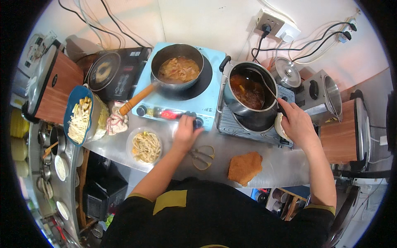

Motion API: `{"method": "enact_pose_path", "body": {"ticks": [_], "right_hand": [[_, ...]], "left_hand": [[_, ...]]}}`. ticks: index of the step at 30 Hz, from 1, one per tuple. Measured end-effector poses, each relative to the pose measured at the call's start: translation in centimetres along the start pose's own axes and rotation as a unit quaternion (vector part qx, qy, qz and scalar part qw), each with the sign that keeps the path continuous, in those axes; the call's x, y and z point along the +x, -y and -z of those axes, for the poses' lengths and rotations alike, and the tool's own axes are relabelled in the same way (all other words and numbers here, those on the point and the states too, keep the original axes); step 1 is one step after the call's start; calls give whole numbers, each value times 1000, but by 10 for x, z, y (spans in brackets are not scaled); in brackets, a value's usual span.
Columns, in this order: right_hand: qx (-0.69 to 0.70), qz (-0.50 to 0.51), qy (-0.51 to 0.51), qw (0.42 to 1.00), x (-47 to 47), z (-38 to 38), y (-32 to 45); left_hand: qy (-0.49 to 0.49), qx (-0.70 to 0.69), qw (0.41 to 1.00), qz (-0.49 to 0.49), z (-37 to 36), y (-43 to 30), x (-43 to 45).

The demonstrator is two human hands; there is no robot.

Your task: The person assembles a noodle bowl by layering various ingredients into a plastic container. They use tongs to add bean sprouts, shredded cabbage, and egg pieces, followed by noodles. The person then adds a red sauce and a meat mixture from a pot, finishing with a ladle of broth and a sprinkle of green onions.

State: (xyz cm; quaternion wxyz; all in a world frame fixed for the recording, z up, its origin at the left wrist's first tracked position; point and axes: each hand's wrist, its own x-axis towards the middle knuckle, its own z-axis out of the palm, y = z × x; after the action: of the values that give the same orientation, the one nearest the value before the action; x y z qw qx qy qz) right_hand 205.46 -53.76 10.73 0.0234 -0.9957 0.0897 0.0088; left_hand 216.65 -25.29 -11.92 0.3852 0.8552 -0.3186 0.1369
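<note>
My right hand (297, 123) grips the black handle of a ladle (269, 85), whose bowl end reaches into a deep steel pot (248, 105) of dark red-brown broth. My left hand (186, 132) rests at the front knobs of a light-blue induction cooker (204, 104), its fingers by the right knob; whether they grip it I cannot tell. On that cooker stands a saucepan (177, 83) with a wooden handle, holding meat in liquid. A clear bowl of noodle-like strips (146, 147), scissors (202, 157) and a breaded cutlet (245, 168) lie along the steel counter's front.
A blue-rimmed tub (66, 125) with pale mushrooms and a crumpled cloth (117, 121) are at the left, before a black cooktop (128, 74) with a covered pan. Lidded wood-panelled containers (60, 88) flank the counter. Behind the right pot are a lidded steel pot (287, 73) and cables.
</note>
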Motion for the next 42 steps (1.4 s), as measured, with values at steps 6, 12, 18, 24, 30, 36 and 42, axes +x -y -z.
{"method": "enact_pose_path", "body": {"ticks": [6, 12, 18, 24, 30, 36, 42], "right_hand": [[6, 51, 5, 999, 7, -14, -24], [486, -178, 230, 824, 25, 10, -28], [753, -211, 257, 568, 21, -8, -42], [753, -217, 222, 580, 1, -11, -47], [709, -230, 182, 641, -14, 3, -48], [699, -243, 150, 655, -25, 30, -40], [687, -254, 117, 670, -34, 46, -27]], "left_hand": [[16, 7, 995, 93, -4, -13, -4], [-14, 33, 997, 62, 9, -39, 4], [-32, -62, 997, 13, 34, -65, 37], [-104, -31, 994, 11, 94, -56, 58], [-123, 90, 988, 14, 144, -17, 56], [-55, 301, 951, 32, 184, 33, 51], [53, 143, 979, 133, 199, 66, 50]]}}
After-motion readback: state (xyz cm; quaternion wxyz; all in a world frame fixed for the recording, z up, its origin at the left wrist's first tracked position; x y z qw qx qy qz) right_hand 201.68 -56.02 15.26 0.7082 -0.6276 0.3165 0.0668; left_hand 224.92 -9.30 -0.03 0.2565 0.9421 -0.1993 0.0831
